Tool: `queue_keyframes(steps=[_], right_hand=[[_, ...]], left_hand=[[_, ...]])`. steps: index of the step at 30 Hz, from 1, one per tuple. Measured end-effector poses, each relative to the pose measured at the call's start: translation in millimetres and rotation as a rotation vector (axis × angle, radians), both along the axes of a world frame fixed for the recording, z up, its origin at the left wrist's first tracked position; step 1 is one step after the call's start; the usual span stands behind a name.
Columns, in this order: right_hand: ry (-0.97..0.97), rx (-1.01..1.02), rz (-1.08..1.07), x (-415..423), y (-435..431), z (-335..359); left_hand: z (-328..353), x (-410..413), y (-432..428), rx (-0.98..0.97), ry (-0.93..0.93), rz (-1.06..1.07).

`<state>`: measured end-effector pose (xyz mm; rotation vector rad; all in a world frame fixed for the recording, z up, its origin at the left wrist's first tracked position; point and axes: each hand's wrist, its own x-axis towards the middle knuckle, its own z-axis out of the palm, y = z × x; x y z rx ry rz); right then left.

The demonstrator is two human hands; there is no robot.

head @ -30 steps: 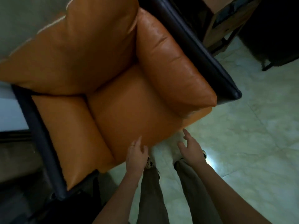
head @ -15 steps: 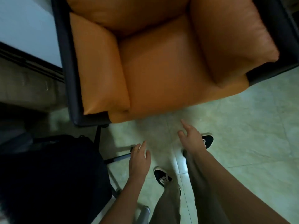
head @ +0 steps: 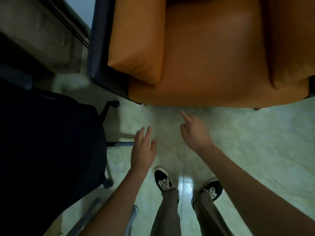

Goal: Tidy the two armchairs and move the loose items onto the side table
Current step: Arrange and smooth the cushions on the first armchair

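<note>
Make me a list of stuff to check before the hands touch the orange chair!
1. Left hand free: ok, fingers relaxed, holding nothing.
2. Right hand free: ok, open, holding nothing.
3. Loose items on the orange armchair: cannot tell; none shows on the part of the seat in view, and the back is cut off.
4. Side table in sight: not ok, it is out of view.
5. Floor between the shoes and the armchair: ok, bare tiles.
6. Black office chair close beside the left hand: not ok, mind bumping it.
</note>
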<state>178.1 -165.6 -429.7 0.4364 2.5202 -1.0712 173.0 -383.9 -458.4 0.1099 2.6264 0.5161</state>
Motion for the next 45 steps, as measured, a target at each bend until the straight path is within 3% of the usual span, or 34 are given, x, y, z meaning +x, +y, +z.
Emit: queue_keyframes(steps=[5, 9, 12, 14, 19, 27, 30, 34, 39, 45], right_hand=[[0.139, 0.191, 0.191, -45.1, 20.0, -51.2], [0.214, 0.33, 0.23, -102.3, 23.5, -92.2], [0.304, 0.444, 0.288, -146.7, 24.7, -132.2], [0.41, 0.573, 0.325, -164.4, 27.2, -158.9], [0.726, 0.798, 0.207, -174.9, 24.7, -200.9], [0.972, 0.841, 0.128, -186.9, 28.0, -225.6], [0.92, 0.821, 0.153, -186.2, 27.0, -219.0], [0.769, 0.788, 0.167, -181.9, 24.4, -207.3], [0.745, 0.722, 0.119, -173.1, 18.9, -198.0], [0.655, 0.677, -0.038, -153.7, 55.4, -185.2]], left_hand=[[-50.1, -54.8, 22.6, 0.053, 0.125, 0.006], [-85.0, -115.8, 35.9, 0.233, 0.272, 0.102], [-116.4, -165.2, 39.5, 0.355, 0.42, 0.19], [-144.8, -193.8, 34.8, 0.327, 0.549, 0.169], [-207.3, -229.6, 42.4, 0.225, 0.896, 0.24], [-238.0, -249.6, 55.6, 0.304, 1.288, 0.327], [-228.4, -248.3, 52.6, 0.291, 1.227, 0.322], [-205.1, -229.6, 46.9, 0.186, 0.997, 0.243], [-176.9, -203.2, 48.8, 0.026, 0.728, 0.147], [-172.5, -144.0, 72.8, -0.028, 0.599, 0.128]])
